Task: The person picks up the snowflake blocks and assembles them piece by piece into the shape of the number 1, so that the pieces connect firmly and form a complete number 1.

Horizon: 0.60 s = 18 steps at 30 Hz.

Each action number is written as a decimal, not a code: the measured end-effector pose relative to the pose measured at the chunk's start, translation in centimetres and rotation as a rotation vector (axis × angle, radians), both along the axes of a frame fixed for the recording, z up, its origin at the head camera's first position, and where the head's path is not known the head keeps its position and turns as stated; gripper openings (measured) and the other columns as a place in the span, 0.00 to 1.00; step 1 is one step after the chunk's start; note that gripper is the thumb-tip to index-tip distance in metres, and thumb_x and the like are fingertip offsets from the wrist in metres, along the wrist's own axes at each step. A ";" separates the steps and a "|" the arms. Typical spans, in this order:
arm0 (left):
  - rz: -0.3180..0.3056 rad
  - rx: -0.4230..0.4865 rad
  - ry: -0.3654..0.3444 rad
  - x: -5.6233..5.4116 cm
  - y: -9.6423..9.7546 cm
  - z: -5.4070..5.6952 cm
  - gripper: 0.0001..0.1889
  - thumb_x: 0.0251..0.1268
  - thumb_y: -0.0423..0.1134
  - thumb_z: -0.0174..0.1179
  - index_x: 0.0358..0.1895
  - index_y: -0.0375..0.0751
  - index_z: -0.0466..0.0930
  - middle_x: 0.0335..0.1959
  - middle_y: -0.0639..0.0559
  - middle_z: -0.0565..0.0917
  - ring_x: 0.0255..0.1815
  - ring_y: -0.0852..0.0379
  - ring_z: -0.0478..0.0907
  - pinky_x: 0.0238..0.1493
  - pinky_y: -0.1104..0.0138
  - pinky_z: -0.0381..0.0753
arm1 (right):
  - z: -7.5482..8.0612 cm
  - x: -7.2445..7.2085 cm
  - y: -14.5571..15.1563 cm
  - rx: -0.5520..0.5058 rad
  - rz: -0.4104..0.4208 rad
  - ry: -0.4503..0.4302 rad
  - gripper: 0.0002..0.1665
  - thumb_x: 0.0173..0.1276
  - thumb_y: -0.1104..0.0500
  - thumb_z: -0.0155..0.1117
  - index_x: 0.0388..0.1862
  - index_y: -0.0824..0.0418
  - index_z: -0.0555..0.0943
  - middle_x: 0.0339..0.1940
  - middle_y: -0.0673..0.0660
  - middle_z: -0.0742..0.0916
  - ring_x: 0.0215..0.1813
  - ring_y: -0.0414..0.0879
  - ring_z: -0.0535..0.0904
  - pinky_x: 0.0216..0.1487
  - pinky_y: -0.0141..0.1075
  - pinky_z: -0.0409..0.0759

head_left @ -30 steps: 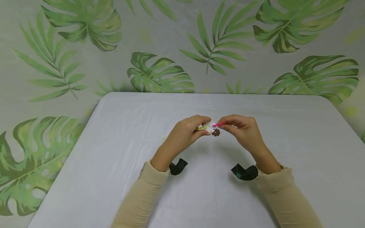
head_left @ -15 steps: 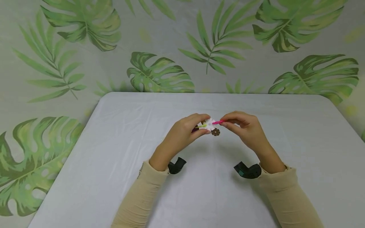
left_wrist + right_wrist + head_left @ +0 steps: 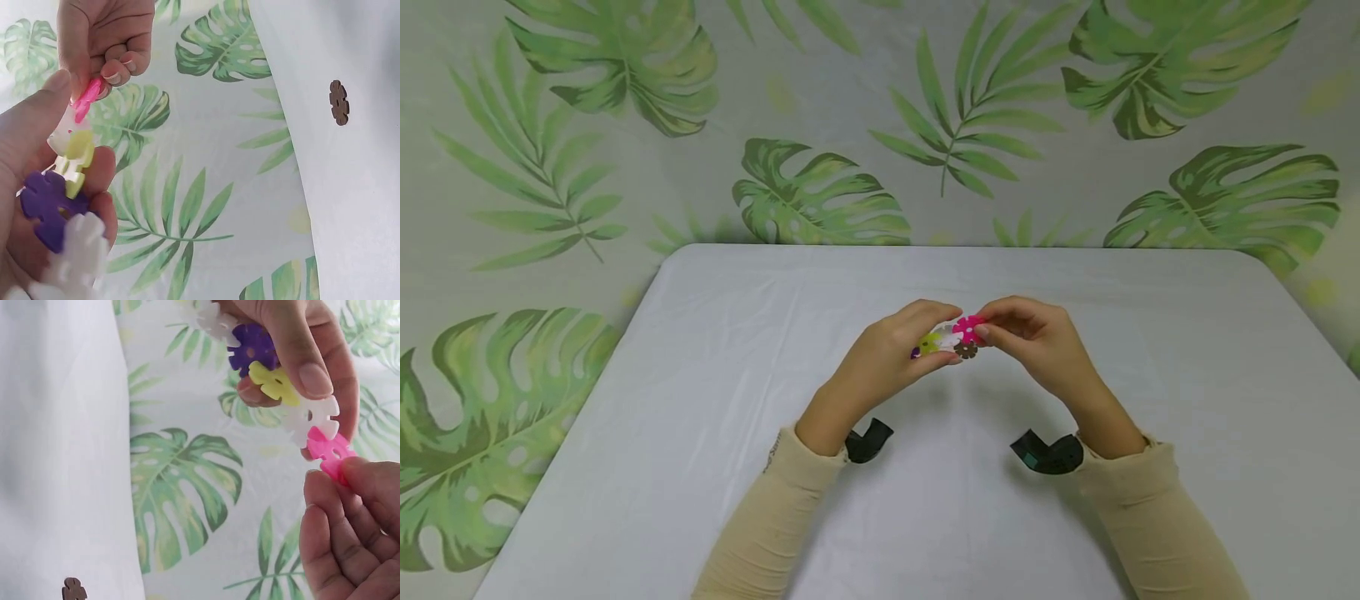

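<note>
My left hand point(image 3: 880, 362) grips a short chain of notched plastic snowflake discs. In the right wrist view the chain runs from a white disc point(image 3: 215, 324) through a purple disc point(image 3: 251, 349) and a yellow disc point(image 3: 275, 383) to a second white disc point(image 3: 322, 415). At that end sits a pink disc point(image 3: 330, 452), pinched between thumb and fingers of my right hand point(image 3: 1037, 342). Pink and white overlap at their edges; how deep the notches engage I cannot tell. Apart from the chain, a brown disc point(image 3: 339, 103) lies on the table.
The white-covered table point(image 3: 700, 400) reaches back to a leaf-patterned backdrop point(image 3: 820, 100). A black wrist device point(image 3: 868, 442) shows by the left cuff, and another black device point(image 3: 1047, 452) by the right.
The pink disc has turned from edge-on to showing its face in the head view. The yellow disc shows more of its face too. My right hand shifted right, then back left a little.
</note>
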<state>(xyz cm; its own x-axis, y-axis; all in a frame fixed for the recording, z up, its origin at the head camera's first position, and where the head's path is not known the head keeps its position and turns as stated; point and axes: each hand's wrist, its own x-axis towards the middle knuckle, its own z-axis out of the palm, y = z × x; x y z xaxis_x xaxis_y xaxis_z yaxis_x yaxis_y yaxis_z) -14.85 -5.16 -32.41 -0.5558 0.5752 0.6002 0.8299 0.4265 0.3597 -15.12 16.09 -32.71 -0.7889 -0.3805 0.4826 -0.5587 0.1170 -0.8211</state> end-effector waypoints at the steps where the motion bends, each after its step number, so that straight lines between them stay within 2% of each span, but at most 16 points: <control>1: 0.002 -0.004 0.007 0.0 0.1 0.0 0.23 0.53 0.41 0.65 0.52 0.36 0.73 0.48 0.49 0.77 0.50 0.59 0.73 0.48 0.76 0.70 | 0.0 0.0 -0.1 -0.010 0.012 -0.022 0.10 0.55 0.79 0.58 0.37 0.74 0.78 0.32 0.64 0.82 0.30 0.50 0.80 0.36 0.33 0.79; 5: 0.011 -0.014 0.022 0.0 0.2 0.0 0.22 0.53 0.40 0.65 0.52 0.36 0.73 0.47 0.50 0.77 0.47 0.60 0.74 0.46 0.77 0.70 | -0.2 0.1 -0.3 -0.047 0.037 -0.102 0.07 0.58 0.75 0.58 0.37 0.73 0.78 0.31 0.63 0.82 0.29 0.53 0.80 0.36 0.35 0.79; 12: 0.022 -0.007 0.051 0.0 0.3 -0.3 0.22 0.52 0.39 0.65 0.50 0.36 0.73 0.44 0.50 0.78 0.41 0.59 0.76 0.42 0.77 0.72 | -0.5 0.3 -0.8 -0.125 0.025 -0.221 0.07 0.60 0.71 0.59 0.37 0.74 0.77 0.28 0.60 0.83 0.27 0.49 0.80 0.35 0.35 0.79; 18: 0.056 -0.011 0.077 0.0 0.3 -0.2 0.18 0.51 0.39 0.66 0.47 0.39 0.76 0.39 0.52 0.79 0.33 0.60 0.76 0.34 0.76 0.73 | -0.6 0.2 -1.0 -0.125 0.032 -0.255 0.07 0.61 0.69 0.59 0.38 0.72 0.77 0.29 0.61 0.82 0.29 0.51 0.80 0.37 0.36 0.79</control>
<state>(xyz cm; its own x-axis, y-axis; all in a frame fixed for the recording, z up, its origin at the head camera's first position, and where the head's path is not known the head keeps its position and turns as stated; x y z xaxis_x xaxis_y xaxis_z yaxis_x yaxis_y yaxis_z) -14.87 -4.83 -32.65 -0.5400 0.5510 0.6363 0.8295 0.4767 0.2911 -14.89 15.12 -33.29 -0.8792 -0.3573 0.3152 -0.3343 -0.0088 -0.9424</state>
